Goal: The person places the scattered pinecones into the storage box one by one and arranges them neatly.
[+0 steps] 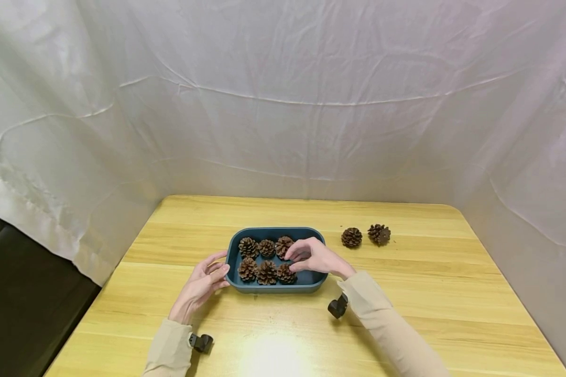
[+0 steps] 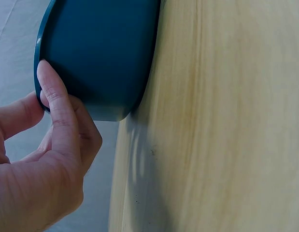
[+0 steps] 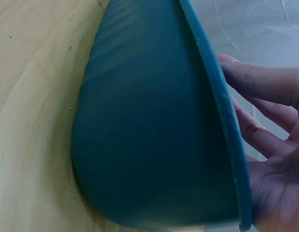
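A dark blue oblong tray [image 1: 275, 289] stands on the table with brown pinecones in two rows of three, among them a far-left pinecone [image 1: 248, 247] and a near-middle pinecone [image 1: 267, 273]. At its left end my left hand [image 1: 203, 283] grips the rim between thumb and fingers; the left wrist view shows this hold on the tray wall [image 2: 101, 53]. Over the right part of the tray reaches my right hand [image 1: 313, 256], thumb and forefinger apart, beside the near-right pinecone [image 1: 286, 274] and far-right pinecone [image 1: 283, 246]. In the right wrist view the tray wall [image 3: 149, 125] partly hides its fingers.
Two loose pinecones, a rounder one [image 1: 351, 237] and one on its side [image 1: 379, 234], lie on the wooden table [image 1: 434, 293] to the right of the tray. A pale curtain [image 1: 306, 131] hangs behind and on both sides. Small dark crumbs dot the wood.
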Demonstrator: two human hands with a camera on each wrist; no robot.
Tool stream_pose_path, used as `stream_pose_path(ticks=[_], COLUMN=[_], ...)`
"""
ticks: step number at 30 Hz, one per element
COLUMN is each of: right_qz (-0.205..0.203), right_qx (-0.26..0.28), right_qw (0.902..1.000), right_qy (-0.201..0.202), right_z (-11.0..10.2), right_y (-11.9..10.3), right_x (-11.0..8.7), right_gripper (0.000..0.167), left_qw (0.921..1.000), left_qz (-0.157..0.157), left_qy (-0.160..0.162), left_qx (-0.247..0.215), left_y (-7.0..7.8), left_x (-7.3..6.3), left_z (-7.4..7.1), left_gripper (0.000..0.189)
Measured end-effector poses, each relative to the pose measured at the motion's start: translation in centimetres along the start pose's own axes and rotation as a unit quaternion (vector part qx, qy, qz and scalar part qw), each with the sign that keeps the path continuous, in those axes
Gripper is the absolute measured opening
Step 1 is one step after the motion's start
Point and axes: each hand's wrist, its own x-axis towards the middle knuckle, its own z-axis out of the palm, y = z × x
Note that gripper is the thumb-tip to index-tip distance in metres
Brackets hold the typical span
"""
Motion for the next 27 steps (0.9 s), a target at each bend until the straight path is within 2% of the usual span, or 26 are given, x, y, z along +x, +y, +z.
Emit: stream_pose_path(ticks=[7,16,21,27], right_qz=[-0.037,-0.052,-0.067,-0.093], right_qx=[0.029,0.065,0.112,0.129], right_qw=[0.9985,0.9910,0.9801,0.9614], right_qy=[0.029,0.105,0.149,0.224], right_z=[0.0,0.3,0.6,0.7], right_y=[0.4,0.6,1.1,1.7], right_x=[-0.5,-1.3,-1.8,-2.0], right_gripper=[0.028,0.025,0.027,0.024], left_qw=[1.0000,1.0000,1.0000,1.0000], left_qz=[-0.002,-0.001,0.000,0.001], left_qy=[0.001,-0.009,-0.009,-0.010], left_qx=[-0.002,0.000,0.000,0.000], left_y=[0.0,0.2,0.2,0.1], left_x=[-0.1,-0.2,-0.2,-0.2], left_z=[0.0,0.0,0.0,-0.1], left_gripper=[0.060,0.062,0.062,0.062])
